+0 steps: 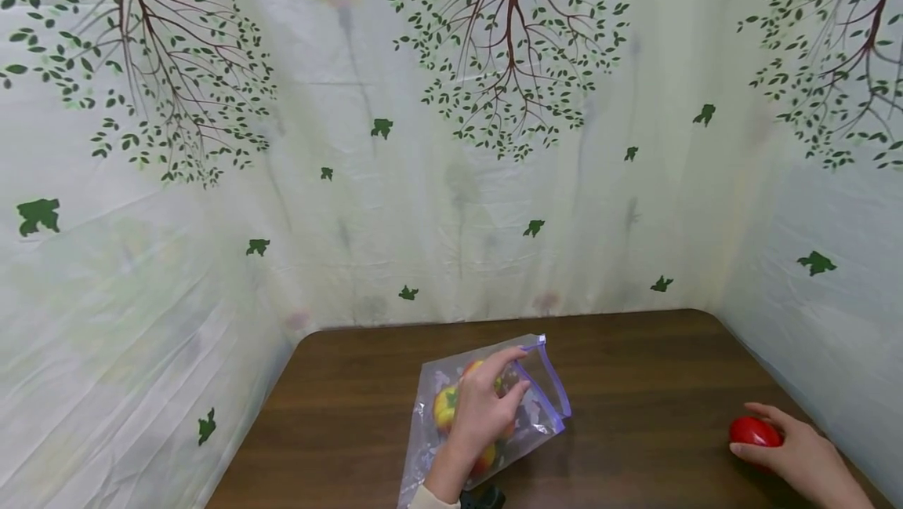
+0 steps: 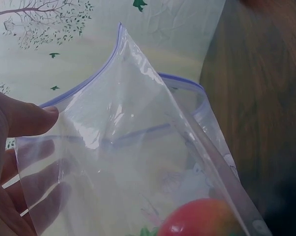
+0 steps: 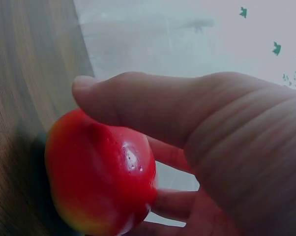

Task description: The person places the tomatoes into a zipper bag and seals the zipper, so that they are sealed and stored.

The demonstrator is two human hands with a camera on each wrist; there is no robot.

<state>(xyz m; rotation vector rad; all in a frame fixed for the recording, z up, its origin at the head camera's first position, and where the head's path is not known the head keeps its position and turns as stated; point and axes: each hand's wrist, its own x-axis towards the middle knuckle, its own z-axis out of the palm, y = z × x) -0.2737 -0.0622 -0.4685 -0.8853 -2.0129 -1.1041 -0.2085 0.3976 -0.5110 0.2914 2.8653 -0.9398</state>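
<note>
My left hand (image 1: 482, 405) is over a clear zip bag (image 1: 518, 454) with a purple seal, which lies on the table. In the left wrist view its thumb (image 2: 32, 118) is at the bag's mouth, with the other fingers showing through the plastic, so the bag edge sits between them. The bag's mouth gapes. Inside lie several red-and-yellow fruits (image 2: 199, 219) with bits of green. Far to the right, my right hand (image 1: 811, 454) grips a glossy red fruit (image 3: 101, 172), yellowish at its lower end, thumb on one side and fingers round the other.
The brown wooden table (image 1: 353, 415) has rounded far corners. A pale curtain (image 1: 466, 258) printed with trees and leaves surrounds its back and sides. A small black object (image 1: 483, 498) shows by the left wrist at the bottom of the head view.
</note>
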